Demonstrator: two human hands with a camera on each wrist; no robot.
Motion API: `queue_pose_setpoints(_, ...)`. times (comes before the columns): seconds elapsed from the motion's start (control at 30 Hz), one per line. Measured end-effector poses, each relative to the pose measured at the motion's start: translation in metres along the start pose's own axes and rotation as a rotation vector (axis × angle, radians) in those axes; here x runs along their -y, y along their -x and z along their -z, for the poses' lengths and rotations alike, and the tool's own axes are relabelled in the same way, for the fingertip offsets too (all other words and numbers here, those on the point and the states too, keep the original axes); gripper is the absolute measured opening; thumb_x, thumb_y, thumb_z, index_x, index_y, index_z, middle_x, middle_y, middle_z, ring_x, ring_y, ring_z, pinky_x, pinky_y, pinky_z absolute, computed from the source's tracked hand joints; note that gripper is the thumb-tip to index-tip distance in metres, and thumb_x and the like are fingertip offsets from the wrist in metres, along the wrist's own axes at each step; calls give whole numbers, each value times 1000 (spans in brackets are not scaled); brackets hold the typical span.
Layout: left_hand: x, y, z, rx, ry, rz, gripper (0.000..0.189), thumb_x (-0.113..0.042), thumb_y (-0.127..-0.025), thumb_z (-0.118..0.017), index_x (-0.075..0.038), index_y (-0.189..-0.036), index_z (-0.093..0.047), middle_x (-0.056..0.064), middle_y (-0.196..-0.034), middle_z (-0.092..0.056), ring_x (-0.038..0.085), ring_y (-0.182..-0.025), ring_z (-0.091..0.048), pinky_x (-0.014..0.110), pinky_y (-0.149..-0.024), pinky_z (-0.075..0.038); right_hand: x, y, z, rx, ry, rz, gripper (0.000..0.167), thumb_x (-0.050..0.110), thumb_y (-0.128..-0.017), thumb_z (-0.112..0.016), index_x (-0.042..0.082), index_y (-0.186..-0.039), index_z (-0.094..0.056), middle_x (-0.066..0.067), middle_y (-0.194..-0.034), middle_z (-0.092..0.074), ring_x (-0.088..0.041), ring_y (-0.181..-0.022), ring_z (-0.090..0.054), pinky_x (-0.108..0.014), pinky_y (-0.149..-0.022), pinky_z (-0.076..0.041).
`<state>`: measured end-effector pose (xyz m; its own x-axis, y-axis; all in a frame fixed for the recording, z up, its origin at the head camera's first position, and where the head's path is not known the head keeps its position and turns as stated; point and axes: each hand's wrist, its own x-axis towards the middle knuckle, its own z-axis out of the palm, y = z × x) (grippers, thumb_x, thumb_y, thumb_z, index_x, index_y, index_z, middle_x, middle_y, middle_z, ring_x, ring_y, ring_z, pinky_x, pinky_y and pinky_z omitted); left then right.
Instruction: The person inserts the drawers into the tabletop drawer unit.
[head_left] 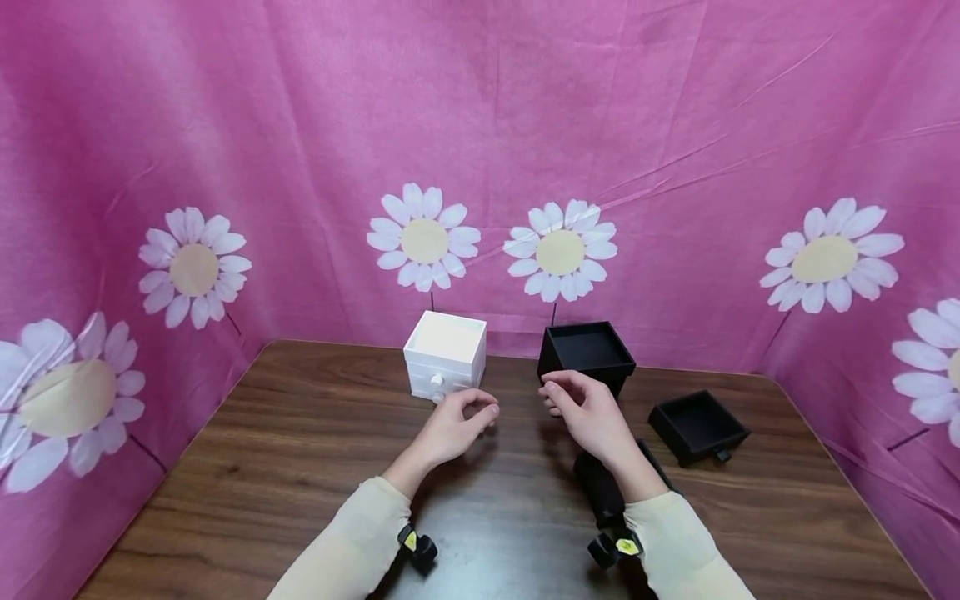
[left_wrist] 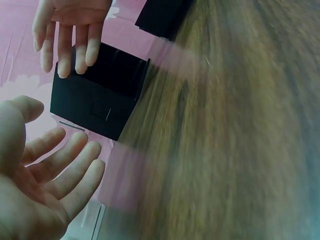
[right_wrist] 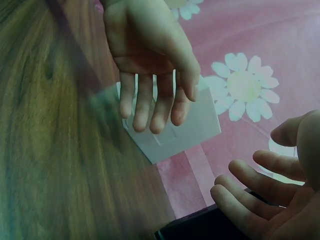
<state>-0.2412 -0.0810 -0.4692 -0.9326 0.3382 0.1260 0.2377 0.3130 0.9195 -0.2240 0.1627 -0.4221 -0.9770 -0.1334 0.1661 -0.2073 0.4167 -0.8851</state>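
My left hand (head_left: 457, 423) hovers just in front of a small white box (head_left: 444, 358) with round knobs on its front, its fingers loosely bent around nothing. Opposite it, my right hand (head_left: 591, 417) hangs in front of a black box (head_left: 588, 346) with a recessed top, also holding nothing. In the left wrist view the fingers of the left hand (left_wrist: 55, 185) are spread and relaxed. The right wrist view shows the right hand (right_wrist: 280, 195) likewise loose, with the white box (right_wrist: 187, 122) behind the other hand.
A shallow black drawer (head_left: 697, 425) with a small tab lies on the wooden table (head_left: 262, 467) to the right. Under my right forearm a dark object (head_left: 597, 487) is partly hidden; its kind is unclear. Pink cloth (head_left: 480, 100) with daisies encloses the table's back and sides.
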Motion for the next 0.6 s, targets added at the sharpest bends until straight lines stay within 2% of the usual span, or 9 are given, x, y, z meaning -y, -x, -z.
queue_pose_setpoints(0.23, -1, -6, -9, 30, 13, -4, 31, -18, -108, -63, 7, -124, -70, 27, -101, -78, 43, -89, -76, 26, -74, -58, -7, 8, 9, -2, 20, -1, 28, 15, -111, -61, -3, -130, -70, -25, -117, -78, -29, -98, -77, -36, -86, -66)
queue_pose_setpoints(0.43, -5, -11, -13, 21, -28, 3, 31, -22, -108, -64, 2, -125, -72, 23, -102, -79, 40, -89, -76, 27, -78, -57, -9, 17, 16, -11, 28, 8, 29, 17, -111, -62, -5, -129, -70, -23, -114, -79, -4, -89, -73, -32, -84, -66)
queue_pose_setpoints(0.6, -7, -13, -18, 20, -35, 2, 31, -22, -108, -64, 3, -124, -72, 22, -102, -79, 38, -88, -76, 27, -78, -55, -10, 27, 22, -16, 63, 2, 27, 17, -110, -63, -2, -128, -72, -17, -111, -81, -1, -86, -72, -28, -82, -64)
